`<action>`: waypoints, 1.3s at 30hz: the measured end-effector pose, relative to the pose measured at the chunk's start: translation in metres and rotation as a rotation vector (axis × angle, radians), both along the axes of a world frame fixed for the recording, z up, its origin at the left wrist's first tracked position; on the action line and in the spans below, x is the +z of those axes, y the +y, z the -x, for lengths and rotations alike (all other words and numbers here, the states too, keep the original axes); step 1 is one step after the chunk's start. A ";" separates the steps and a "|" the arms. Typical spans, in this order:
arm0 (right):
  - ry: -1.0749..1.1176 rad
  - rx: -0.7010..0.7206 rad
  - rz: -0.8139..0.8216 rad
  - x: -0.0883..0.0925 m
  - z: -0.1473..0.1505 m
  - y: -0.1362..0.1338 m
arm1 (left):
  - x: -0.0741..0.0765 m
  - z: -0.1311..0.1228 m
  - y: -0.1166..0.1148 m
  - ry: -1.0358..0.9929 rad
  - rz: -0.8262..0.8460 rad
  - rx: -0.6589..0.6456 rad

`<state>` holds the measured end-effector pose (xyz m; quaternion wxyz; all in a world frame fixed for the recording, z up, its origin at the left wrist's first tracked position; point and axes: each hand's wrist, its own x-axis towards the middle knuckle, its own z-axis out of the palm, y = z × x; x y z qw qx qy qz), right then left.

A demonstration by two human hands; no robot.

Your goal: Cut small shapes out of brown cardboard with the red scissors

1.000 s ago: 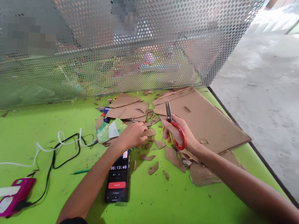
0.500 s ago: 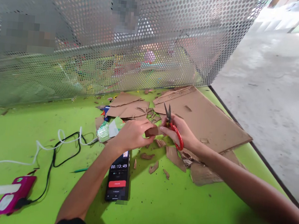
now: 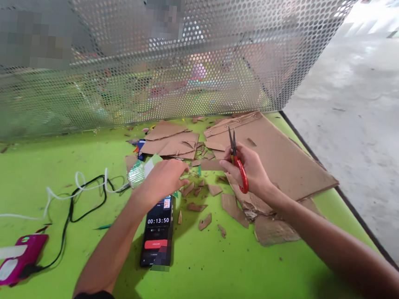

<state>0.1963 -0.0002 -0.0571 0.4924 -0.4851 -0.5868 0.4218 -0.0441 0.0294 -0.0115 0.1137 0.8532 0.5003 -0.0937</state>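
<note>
My right hand [image 3: 253,173] grips red-handled scissors [image 3: 237,164]; the blades point up and away, slightly parted, over a large cardboard sheet [image 3: 282,161]. My left hand [image 3: 164,176] hovers palm down with its fingers curled over small cardboard scraps [image 3: 197,207]. A small cardboard strip [image 3: 212,165] sits between the two hands, close to the left fingertips. Whether the left fingers pinch it is hidden.
A phone [image 3: 158,232] showing a running timer lies on the green table [image 3: 227,273] by my left forearm. Cut cardboard pieces [image 3: 170,142] are piled behind. Black and white cables [image 3: 77,194] and a pink device [image 3: 18,264] lie left. A perforated metal screen [image 3: 159,48] stands behind.
My left hand dropped from the raised piece back toward the scraps. My right hand shifted slightly right and tilted the scissors more upright. The timer advanced.
</note>
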 end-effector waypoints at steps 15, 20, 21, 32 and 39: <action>0.012 -0.011 -0.004 -0.007 -0.002 0.006 | -0.017 -0.009 -0.006 0.110 0.151 -0.033; -0.001 -0.016 0.010 -0.007 -0.003 0.009 | -0.020 -0.006 -0.003 0.073 0.139 -0.065; -0.001 -0.020 0.008 -0.008 -0.004 0.009 | -0.019 -0.005 -0.002 0.064 0.134 -0.071; -0.029 -0.010 0.019 -0.014 -0.003 0.009 | -0.010 -0.014 -0.015 -0.018 0.349 -0.220; 0.004 -0.011 0.037 -0.021 -0.003 0.012 | -0.019 -0.021 -0.022 0.077 0.299 -0.259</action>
